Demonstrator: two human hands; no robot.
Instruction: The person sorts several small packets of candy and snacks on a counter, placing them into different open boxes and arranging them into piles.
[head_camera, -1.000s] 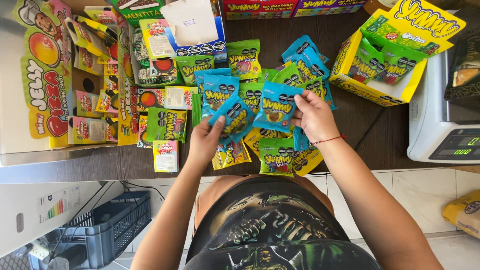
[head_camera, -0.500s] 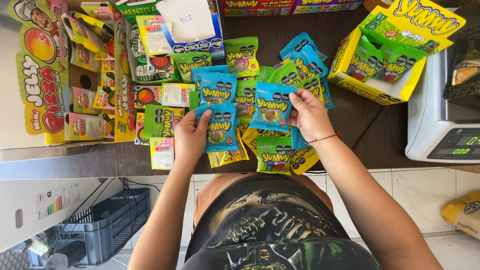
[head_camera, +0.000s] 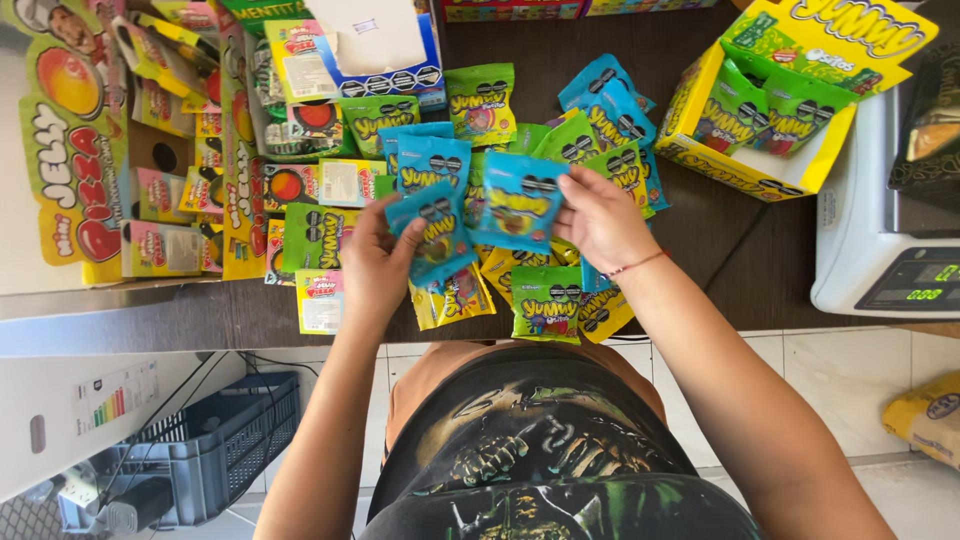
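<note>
While the left hand (head_camera: 375, 265) pinches one small blue candy packet (head_camera: 437, 237) between thumb and fingers, the right hand (head_camera: 600, 220) closes its fingertips on the edge of a second blue packet (head_camera: 518, 205) just beside it, both held a little above the dark counter (head_camera: 740, 250). Under and around the hands lies a loose heap of green, yellow and blue packets (head_camera: 545, 300), with a yellow display box (head_camera: 700, 150) of green packets to the right, near a white weighing scale (head_camera: 860, 230).
</note>
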